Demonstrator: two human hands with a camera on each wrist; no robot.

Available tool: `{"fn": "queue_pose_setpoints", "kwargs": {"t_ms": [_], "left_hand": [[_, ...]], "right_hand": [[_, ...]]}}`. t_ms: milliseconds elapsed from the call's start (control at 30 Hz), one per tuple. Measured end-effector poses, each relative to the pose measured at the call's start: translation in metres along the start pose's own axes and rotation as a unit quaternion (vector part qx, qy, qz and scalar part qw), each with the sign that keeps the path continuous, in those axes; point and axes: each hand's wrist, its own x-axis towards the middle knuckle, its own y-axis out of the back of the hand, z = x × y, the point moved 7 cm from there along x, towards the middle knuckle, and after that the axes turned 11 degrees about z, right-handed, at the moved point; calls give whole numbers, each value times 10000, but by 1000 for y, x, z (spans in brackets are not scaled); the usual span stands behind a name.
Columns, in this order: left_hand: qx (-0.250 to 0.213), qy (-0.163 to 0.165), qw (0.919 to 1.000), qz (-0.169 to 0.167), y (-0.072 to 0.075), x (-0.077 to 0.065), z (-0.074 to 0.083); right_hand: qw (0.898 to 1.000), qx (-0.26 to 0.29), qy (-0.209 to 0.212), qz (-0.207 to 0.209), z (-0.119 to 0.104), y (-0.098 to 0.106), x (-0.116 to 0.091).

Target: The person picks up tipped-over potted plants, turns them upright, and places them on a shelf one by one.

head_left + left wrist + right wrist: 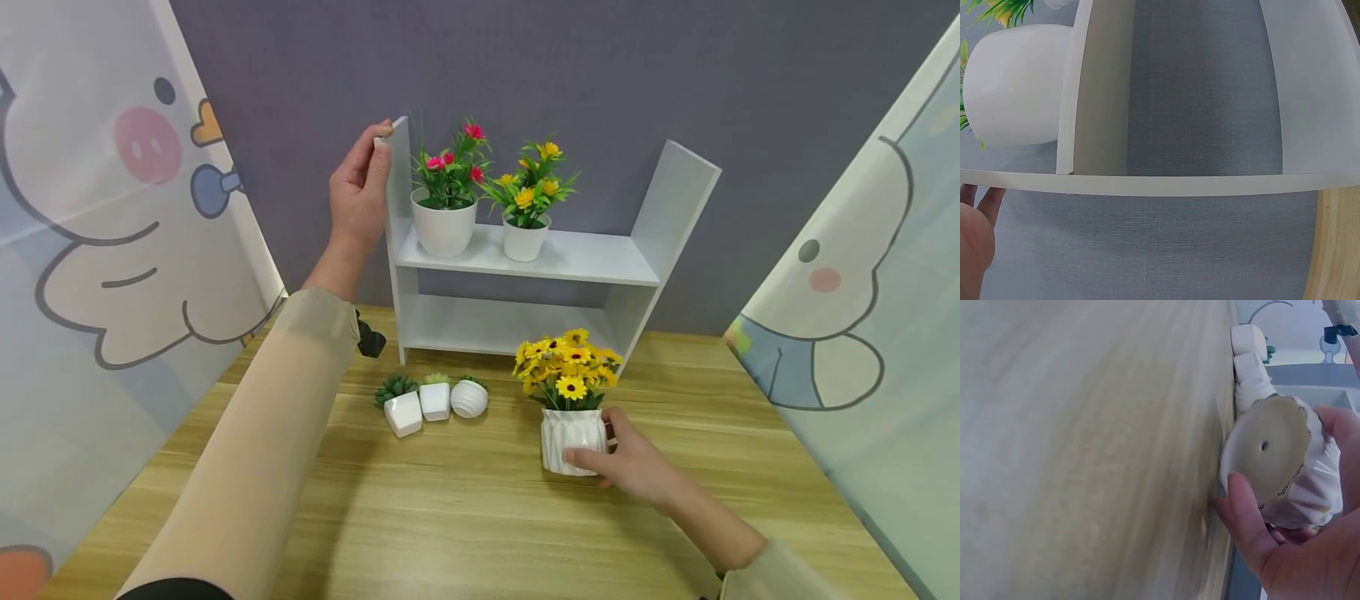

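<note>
My left hand pinches the top corner of the left side panel of a white two-tier shelf. In the left wrist view its fingers meet the panel's edge. Around a ribbed white flowerpot with yellow daisy-like flowers, my right hand curls its thumb and fingers from the right. The right wrist view shows the pot's underside with a small hole in it, the thumb across its rim. On the upper board stand a potted plant with pink flowers and a smaller one with yellow flowers.
Three small white succulent pots lie tipped on the wooden table, left of the flowerpot: one with dark leaves, a square one and a round one. A grey wall stands behind the shelf, with cartoon-printed sheets at both sides.
</note>
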Motion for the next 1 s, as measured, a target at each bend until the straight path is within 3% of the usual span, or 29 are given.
{"fn": "queue_pose_setpoints", "kwargs": {"t_ms": [667, 1000], "left_hand": [[15, 45, 10000, -78, 0, -1, -1], [-7, -9, 10000, -41, 1, -1, 0]], "right_hand": [[9980, 560, 263, 143, 3, -7, 3], [9982, 568, 43, 165, 5, -8, 4]]}}
